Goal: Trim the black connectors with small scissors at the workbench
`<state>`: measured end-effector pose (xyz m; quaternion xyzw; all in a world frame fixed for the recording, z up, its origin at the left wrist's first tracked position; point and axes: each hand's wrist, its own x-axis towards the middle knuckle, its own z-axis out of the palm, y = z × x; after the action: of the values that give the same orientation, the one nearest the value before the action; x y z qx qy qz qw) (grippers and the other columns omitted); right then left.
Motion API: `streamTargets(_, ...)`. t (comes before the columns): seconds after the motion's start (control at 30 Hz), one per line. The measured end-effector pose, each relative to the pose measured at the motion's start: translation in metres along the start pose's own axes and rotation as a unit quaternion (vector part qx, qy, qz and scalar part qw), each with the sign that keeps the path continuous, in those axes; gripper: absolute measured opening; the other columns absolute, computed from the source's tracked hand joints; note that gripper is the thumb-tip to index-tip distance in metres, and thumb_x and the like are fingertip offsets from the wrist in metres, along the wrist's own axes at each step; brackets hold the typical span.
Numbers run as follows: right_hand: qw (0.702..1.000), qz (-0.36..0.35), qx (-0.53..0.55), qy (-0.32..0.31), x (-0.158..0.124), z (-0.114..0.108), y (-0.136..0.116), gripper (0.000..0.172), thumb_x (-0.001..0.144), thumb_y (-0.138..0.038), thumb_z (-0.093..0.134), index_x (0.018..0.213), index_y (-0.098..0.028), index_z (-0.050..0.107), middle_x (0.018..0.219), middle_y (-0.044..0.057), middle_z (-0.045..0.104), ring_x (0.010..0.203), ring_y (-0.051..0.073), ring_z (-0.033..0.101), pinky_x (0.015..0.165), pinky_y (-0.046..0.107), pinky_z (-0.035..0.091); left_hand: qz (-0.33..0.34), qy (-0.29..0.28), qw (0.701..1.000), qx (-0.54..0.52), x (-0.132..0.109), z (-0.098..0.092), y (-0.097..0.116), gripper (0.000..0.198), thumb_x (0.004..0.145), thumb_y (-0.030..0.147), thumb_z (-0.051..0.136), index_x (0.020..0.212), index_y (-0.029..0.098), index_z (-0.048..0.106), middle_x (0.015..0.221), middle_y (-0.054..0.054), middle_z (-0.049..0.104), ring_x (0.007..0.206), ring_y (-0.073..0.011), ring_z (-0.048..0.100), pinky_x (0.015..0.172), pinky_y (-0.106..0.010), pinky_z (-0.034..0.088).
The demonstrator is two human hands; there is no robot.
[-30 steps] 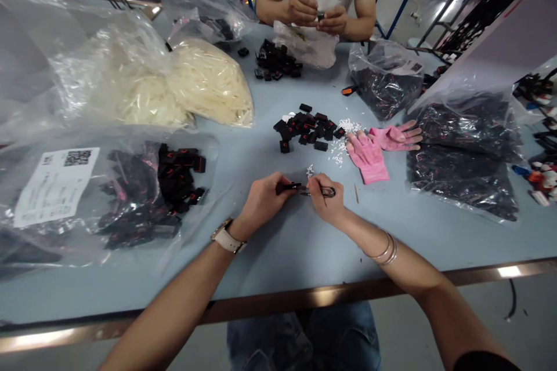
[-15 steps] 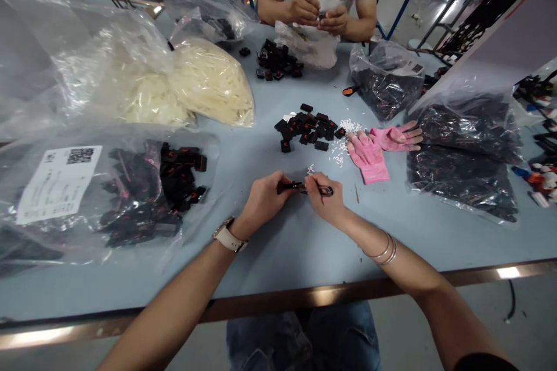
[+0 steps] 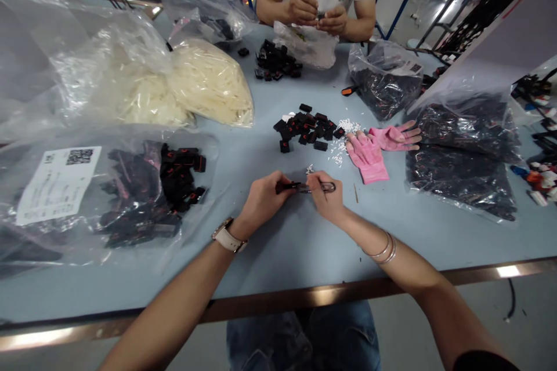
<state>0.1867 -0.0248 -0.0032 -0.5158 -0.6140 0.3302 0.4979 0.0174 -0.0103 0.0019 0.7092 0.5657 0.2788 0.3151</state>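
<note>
My left hand [image 3: 264,200] is closed round a small black plastic part [image 3: 285,187], held just above the light blue table [image 3: 304,243]. Against that part my right hand [image 3: 325,197] pinches metal tweezers [image 3: 325,187], their tips pointing left at it. A few tiny white pins [image 3: 310,170] lie on the table just beyond my hands. Farther out sits a loose pile of black parts with red marks [image 3: 307,127], with more white pins [image 3: 346,127] scattered to its right.
A pair of pink gloves [image 3: 374,148] lies right of the pile. Bags of black parts sit at left [image 3: 143,191] and right [image 3: 465,156]; a bag of white pieces [image 3: 204,81] at back left. Opposite, another person's hands [image 3: 315,11] work on a small part.
My hands stay together on the part and tweezers, shifting only slightly away from me. The person opposite keeps handling a part.
</note>
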Motion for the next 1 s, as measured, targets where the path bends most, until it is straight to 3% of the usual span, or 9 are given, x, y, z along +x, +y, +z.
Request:
streamTargets(0.23, 0.991, 0.049, 0.102, 0.068, 0.002, -0.001, 0.008, 0.047, 0.087, -0.062, 0.046, 0.066, -0.019, 0.050, 0.049, -0.006, 0.044, 0.042, 0.007, 0.036, 0.042, 0.021, 0.031, -0.042, 0.070, 0.983, -0.164, 0.004, 0.005, -0.009, 0.021, 0.071, 0.033, 0.068, 0.085, 0.022, 0.058, 0.078, -0.001, 0.069, 0.068, -0.0175, 0.062, 0.065, -0.030, 0.048)
streamTargets(0.3, 0.991, 0.052, 0.109, 0.057, 0.003, -0.001, 0.009, 0.046, 0.087, -0.060, 0.048, 0.067, -0.019, 0.050, 0.050, -0.005, 0.045, 0.042, 0.006, 0.037, 0.041, 0.021, 0.031, -0.063, 0.175, 0.937, -0.295, 0.010, -0.001, -0.013, 0.026, 0.074, 0.038, 0.067, 0.089, 0.023, 0.052, 0.079, 0.000, 0.067, 0.067, -0.0161, 0.062, 0.067, -0.031, 0.049)
streamTargets(0.4, 0.992, 0.047, 0.110, 0.046, 0.003, 0.000, 0.010, 0.046, 0.087, -0.059, 0.048, 0.067, -0.018, 0.051, 0.051, -0.005, 0.046, 0.043, 0.006, 0.038, 0.041, 0.020, 0.031, -0.108, 0.344, 0.800, -0.480, 0.019, -0.020, -0.022, 0.029, 0.087, 0.052, 0.049, 0.083, 0.024, 0.039, 0.076, 0.002, 0.064, 0.062, -0.0128, 0.060, 0.070, -0.031, 0.052)
streamTargets(0.5, 0.993, 0.047, 0.097, 0.042, 0.002, 0.000, 0.012, 0.047, 0.087, -0.061, 0.048, 0.068, -0.018, 0.052, 0.053, -0.004, 0.047, 0.043, 0.006, 0.038, 0.041, 0.020, 0.032, -0.171, 0.383, 0.746, -0.518, 0.024, -0.036, -0.029, 0.042, 0.094, 0.060, 0.020, 0.083, 0.024, 0.039, 0.087, -0.004, 0.066, 0.072, -0.0139, 0.065, 0.073, -0.031, 0.053)
streamTargets(0.57, 0.995, 0.046, 0.084, 0.041, 0.001, 0.000, 0.012, 0.048, 0.087, -0.061, 0.047, 0.068, -0.018, 0.053, 0.054, -0.004, 0.049, 0.044, 0.007, 0.039, 0.042, 0.021, 0.033, -0.183, 0.365, 0.753, -0.517, 0.024, -0.037, -0.029, 0.042, 0.094, 0.059, 0.019, 0.085, 0.024, 0.041, 0.092, -0.006, 0.067, 0.072, -0.0137, 0.065, 0.070, -0.030, 0.053)
streamTargets(0.67, 0.997, 0.014, 0.054, 0.048, 0.002, -0.002, 0.011, 0.047, 0.091, -0.057, 0.043, 0.067, -0.019, 0.054, 0.054, -0.003, 0.050, 0.047, 0.009, 0.043, 0.046, 0.023, 0.038, -0.193, 0.288, 0.792, -0.502, 0.023, -0.028, -0.025, 0.030, 0.087, 0.052, 0.046, 0.090, 0.023, 0.043, 0.090, -0.004, 0.066, 0.065, -0.0120, 0.063, 0.062, -0.025, 0.050)
streamTargets(0.8, 0.990, -0.088, -0.058, 0.091, 0.013, -0.016, 0.010, 0.046, 0.097, -0.043, 0.034, 0.062, -0.020, 0.053, 0.062, 0.003, 0.055, 0.063, 0.015, 0.056, 0.066, 0.031, 0.048, -0.167, 0.186, 0.888, -0.387, 0.019, -0.016, -0.021, 0.032, 0.070, 0.039, 0.068, 0.089, 0.020, 0.052, 0.084, -0.003, 0.065, 0.064, -0.0125, 0.061, 0.058, -0.024, 0.047)
streamTargets(0.9, 0.967, -0.126, -0.205, 0.086, 0.029, -0.030, 0.012, 0.034, 0.096, -0.027, 0.034, 0.079, -0.020, 0.063, 0.095, 0.010, 0.065, 0.094, 0.021, 0.060, 0.086, 0.039, 0.049, -0.093, 0.137, 0.965, -0.204, 0.015, -0.012, -0.021, 0.026, 0.075, 0.040, 0.063, 0.089, 0.019, 0.059, 0.081, -0.004, 0.065, 0.063, -0.0150, 0.058, 0.056, -0.026, 0.044)
streamTargets(1.0, 0.925, -0.120, -0.360, 0.023, 0.042, -0.040, 0.015, 0.037, 0.087, -0.011, 0.041, 0.114, -0.021, 0.064, 0.132, 0.012, 0.052, 0.125, 0.028, 0.045, 0.103, 0.051, 0.039, -0.005, 0.098, 0.994, -0.058, 0.010, -0.008, -0.020, 0.018, 0.078, 0.034, 0.059, 0.090, 0.020, 0.061, 0.096, -0.008, 0.067, 0.070, -0.0178, 0.059, 0.061, -0.029, 0.045)
